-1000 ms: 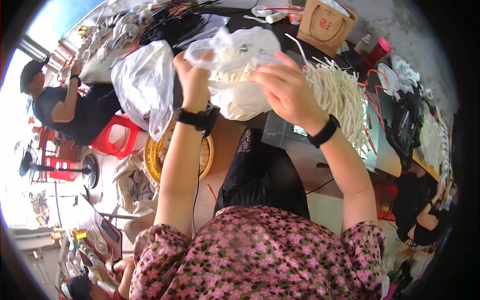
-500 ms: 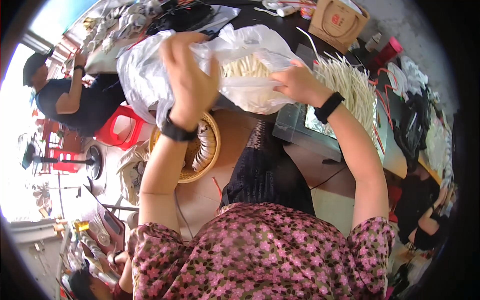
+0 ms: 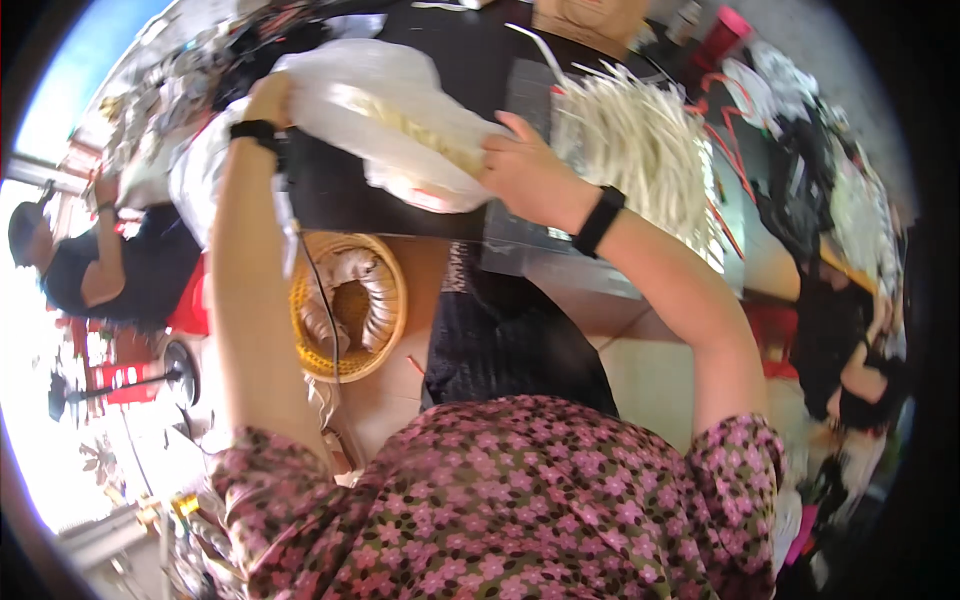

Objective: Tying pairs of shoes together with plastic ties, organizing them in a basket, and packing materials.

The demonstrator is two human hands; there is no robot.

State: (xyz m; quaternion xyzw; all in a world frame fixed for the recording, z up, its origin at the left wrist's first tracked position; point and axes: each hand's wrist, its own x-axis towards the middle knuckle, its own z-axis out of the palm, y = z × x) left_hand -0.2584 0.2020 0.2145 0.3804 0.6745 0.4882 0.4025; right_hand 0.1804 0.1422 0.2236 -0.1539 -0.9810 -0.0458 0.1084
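Note:
A translucent white plastic bag (image 3: 365, 75) is stretched between my hands above the dark table (image 3: 325, 185). Pale strips (image 3: 415, 128) show through its film. My left hand (image 3: 268, 102), slightly blurred, is closed on the bag's left end. At the right end, the fingers of my right hand (image 3: 535, 172) pinch the bag's edge, one finger sticking up. Just right of that hand lies a bundle of long cream-white strips (image 3: 640, 150) on a clear sheet or tray. More crumpled white plastic (image 3: 200, 185) sits beyond my left forearm.
Below the table edge stands a round yellow basket (image 3: 398, 300) with a pale ribbed coil in it; a dark cord hangs across it. A brown paper bag (image 3: 590, 22) and pink bottle (image 3: 722, 38) stand behind. A person (image 3: 110, 255) is at left, another (image 3: 850, 370) at right.
My left hand has moved left and away from the bag's middle to its left end. The bag, open with strips showing before, is now drawn out flat and long. The view has shifted.

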